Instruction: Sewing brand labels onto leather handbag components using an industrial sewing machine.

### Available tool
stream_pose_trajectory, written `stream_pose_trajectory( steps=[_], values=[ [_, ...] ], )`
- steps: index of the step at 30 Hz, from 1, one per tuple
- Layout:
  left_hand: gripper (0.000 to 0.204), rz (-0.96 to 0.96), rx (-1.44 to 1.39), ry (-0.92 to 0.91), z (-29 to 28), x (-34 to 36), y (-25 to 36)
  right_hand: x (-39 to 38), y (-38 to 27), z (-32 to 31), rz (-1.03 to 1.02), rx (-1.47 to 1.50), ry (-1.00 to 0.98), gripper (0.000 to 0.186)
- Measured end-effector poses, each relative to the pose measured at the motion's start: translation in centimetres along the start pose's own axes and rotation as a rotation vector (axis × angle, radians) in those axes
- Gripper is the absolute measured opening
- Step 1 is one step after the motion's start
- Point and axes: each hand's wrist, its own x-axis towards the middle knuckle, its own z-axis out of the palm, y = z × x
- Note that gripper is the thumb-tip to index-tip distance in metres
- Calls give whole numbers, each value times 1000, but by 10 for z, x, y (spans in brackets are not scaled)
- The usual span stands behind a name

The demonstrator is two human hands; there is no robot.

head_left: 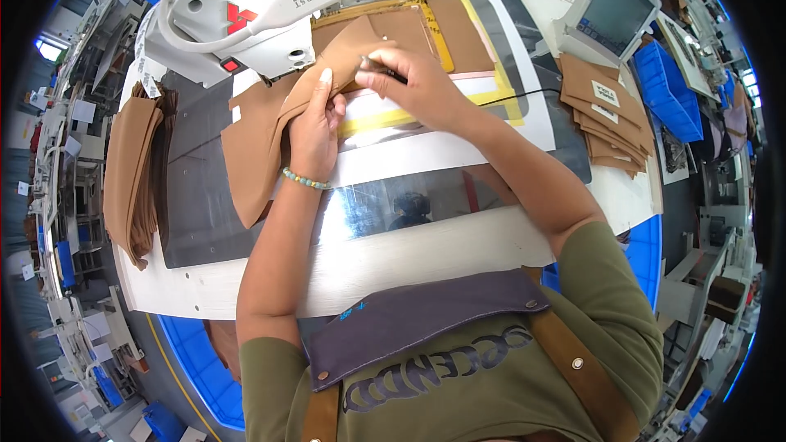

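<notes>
My left hand (315, 131), with a beaded bracelet at the wrist, pinches a folded brown leather-like panel (255, 155), its thumb on top. The panel is lifted and bent beside the white sewing machine (221, 12). My right hand (417, 86) is closed round a small dark tool (391, 71) and meets the panel's right edge. Fingers cover most of the tool, so its kind cannot be told. Under both hands lies a clear template with yellow tape edges (377, 125), and more brown pieces (463, 37) lie in it.
Brown panels are stacked at the left (131, 172) and right (602, 106). A control screen (614, 12) stands at the far right, near a blue bin (667, 90). The machine's curved lamp arm (303, 0) overhangs the work. A thin black cord (524, 95) crosses the table.
</notes>
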Motion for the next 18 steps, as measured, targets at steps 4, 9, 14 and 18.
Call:
stream_pose_trajectory(
  steps=[4,9,14,18],
  values=[
    [25,110,-60,-13,7,-4,-3,-16,8,7,42,-203,-106,44],
    [25,45,-188,31,20,-14,1,-17,8,9,-63,-331,8,39],
    [22,-22,-134,-32,15,-13,0,-18,3,1,43,-417,-42,35],
    [21,5,-88,-52,13,-13,-5,-20,3,2,-24,-416,-58,29]
  ],
)
